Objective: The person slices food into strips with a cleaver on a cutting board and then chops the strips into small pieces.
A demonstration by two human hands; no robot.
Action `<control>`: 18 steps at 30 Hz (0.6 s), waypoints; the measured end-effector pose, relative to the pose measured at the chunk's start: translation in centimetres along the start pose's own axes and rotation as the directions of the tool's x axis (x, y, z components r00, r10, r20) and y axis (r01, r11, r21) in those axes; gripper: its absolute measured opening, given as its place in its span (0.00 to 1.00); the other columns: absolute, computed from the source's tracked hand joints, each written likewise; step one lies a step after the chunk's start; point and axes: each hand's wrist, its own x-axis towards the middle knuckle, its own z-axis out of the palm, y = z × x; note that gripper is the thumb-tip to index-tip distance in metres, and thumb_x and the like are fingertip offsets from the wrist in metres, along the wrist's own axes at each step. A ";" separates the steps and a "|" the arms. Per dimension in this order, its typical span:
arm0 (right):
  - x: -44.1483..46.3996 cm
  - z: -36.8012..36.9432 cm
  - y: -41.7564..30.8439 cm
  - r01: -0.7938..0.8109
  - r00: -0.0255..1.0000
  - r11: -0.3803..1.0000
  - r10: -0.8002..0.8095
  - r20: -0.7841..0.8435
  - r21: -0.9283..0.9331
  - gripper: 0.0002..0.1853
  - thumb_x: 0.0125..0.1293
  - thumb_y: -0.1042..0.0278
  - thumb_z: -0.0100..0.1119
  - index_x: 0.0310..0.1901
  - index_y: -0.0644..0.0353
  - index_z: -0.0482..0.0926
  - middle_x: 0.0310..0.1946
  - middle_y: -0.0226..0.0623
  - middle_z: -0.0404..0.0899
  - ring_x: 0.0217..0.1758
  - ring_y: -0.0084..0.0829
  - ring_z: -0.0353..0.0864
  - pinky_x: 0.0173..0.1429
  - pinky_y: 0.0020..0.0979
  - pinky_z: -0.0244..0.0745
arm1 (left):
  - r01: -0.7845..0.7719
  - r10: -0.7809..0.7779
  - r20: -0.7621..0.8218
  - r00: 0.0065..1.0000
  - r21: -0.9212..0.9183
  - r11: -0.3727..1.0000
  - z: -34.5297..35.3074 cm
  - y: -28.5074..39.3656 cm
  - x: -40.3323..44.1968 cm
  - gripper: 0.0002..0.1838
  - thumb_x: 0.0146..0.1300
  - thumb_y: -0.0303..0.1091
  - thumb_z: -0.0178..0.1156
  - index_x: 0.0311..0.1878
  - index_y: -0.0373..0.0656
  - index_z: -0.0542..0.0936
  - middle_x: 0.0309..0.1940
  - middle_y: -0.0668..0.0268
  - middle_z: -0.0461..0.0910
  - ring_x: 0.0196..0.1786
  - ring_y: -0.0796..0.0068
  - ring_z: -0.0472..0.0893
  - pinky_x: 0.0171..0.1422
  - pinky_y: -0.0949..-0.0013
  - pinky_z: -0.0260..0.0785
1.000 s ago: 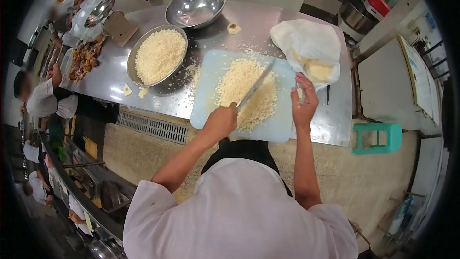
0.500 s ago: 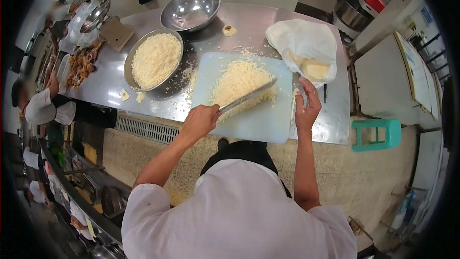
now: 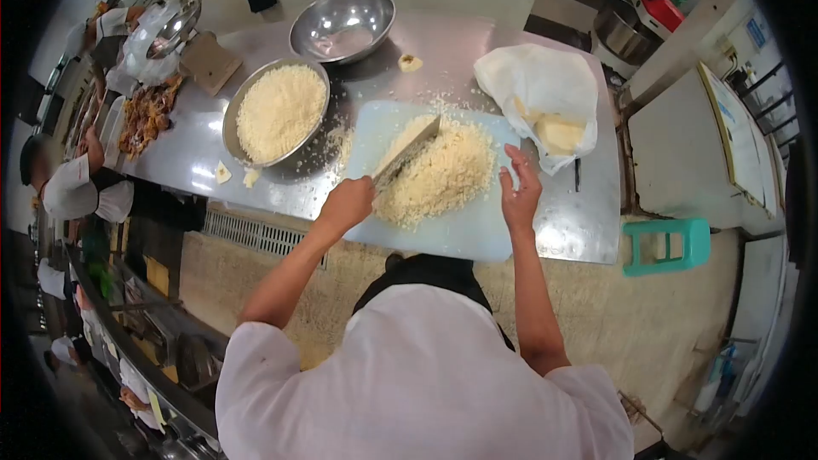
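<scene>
My left hand (image 3: 348, 207) is wrapped round the handle of a broad-bladed knife (image 3: 411, 150). The blade lies tilted against the left side of a pile of chopped pale-yellow bits (image 3: 456, 172), pointing away from me. Under the pile is a light blue cutting board (image 3: 481, 238). At the board's right edge, my right hand (image 3: 521, 194) is open, fingers apart, just off the pile and holding nothing. To the right, a white plastic bag (image 3: 532, 68) holds a pale-yellow block (image 3: 561, 134), partly hidden by the bag.
A metal bowl (image 3: 228, 129) heaped with pale bits stands left of the board, and a shiny second bowl (image 3: 345, 24) behind it. Crumbs dot the steel table (image 3: 579, 234). A co-worker (image 3: 72, 189) stands at the left end. A green stool (image 3: 686, 243) is at right.
The knife has swung from the pile's near right side to its left, its tip moving left and away. My right hand has shifted slightly left. The pile sits further right.
</scene>
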 end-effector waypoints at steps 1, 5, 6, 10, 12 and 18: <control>0.3 0.3 0.3 0.001 1.000 1.000 0.000 0.011 -0.026 0.18 0.59 0.81 0.56 0.53 0.64 0.79 0.53 0.45 0.81 0.60 0.41 0.78 0.65 0.35 0.68 | -0.010 0.010 -0.005 1.000 0.001 1.000 -0.6 0.3 0.2 0.10 0.66 0.33 0.54 0.35 0.34 0.73 0.20 0.44 0.77 0.29 0.38 0.79 0.35 0.44 0.71; 0.4 1.8 4.0 0.014 0.997 0.996 -0.008 0.073 -0.085 0.19 0.62 0.76 0.55 0.56 0.63 0.77 0.58 0.48 0.76 0.64 0.45 0.73 0.69 0.38 0.64 | 0.083 -0.087 -0.071 0.994 -0.053 0.995 -0.6 0.3 -0.8 0.12 0.66 0.35 0.55 0.35 0.33 0.74 0.23 0.42 0.77 0.32 0.37 0.78 0.36 0.44 0.69; 0.3 2.5 5.5 0.002 0.996 0.994 0.008 0.092 -0.109 0.21 0.63 0.72 0.55 0.59 0.62 0.75 0.61 0.50 0.74 0.66 0.47 0.70 0.71 0.41 0.60 | 0.129 -0.130 -0.054 0.990 -0.014 0.992 0.3 -0.3 -0.3 0.12 0.66 0.35 0.55 0.35 0.33 0.74 0.24 0.41 0.77 0.32 0.37 0.78 0.36 0.44 0.69; -0.3 6.2 10.9 -0.026 1.000 0.927 0.028 0.000 -0.373 0.25 0.67 0.65 0.53 0.65 0.60 0.70 0.65 0.54 0.67 0.71 0.54 0.62 0.74 0.47 0.52 | -0.085 0.075 -0.097 0.993 -0.103 0.991 -1.6 -3.5 1.4 0.08 0.61 0.33 0.56 0.34 0.36 0.77 0.27 0.44 0.79 0.34 0.39 0.79 0.40 0.44 0.71; -0.8 8.5 10.6 0.039 0.998 0.821 0.000 0.068 -0.570 0.27 0.69 0.60 0.52 0.68 0.60 0.66 0.67 0.56 0.65 0.71 0.58 0.59 0.75 0.51 0.49 | 0.037 -0.041 -0.070 0.997 -0.059 0.998 -3.4 -3.1 2.3 0.08 0.60 0.32 0.56 0.31 0.37 0.78 0.29 0.46 0.80 0.36 0.40 0.80 0.42 0.44 0.71; 2.2 11.2 9.7 -0.255 0.789 0.937 0.060 0.611 0.238 0.28 0.68 0.54 0.57 0.67 0.53 0.69 0.70 0.48 0.64 0.70 0.50 0.63 0.73 0.47 0.54 | -0.085 0.120 -0.104 0.987 0.288 0.954 -1.2 -6.5 10.7 0.08 0.60 0.35 0.58 0.35 0.40 0.79 0.28 0.47 0.81 0.39 0.46 0.82 0.44 0.46 0.74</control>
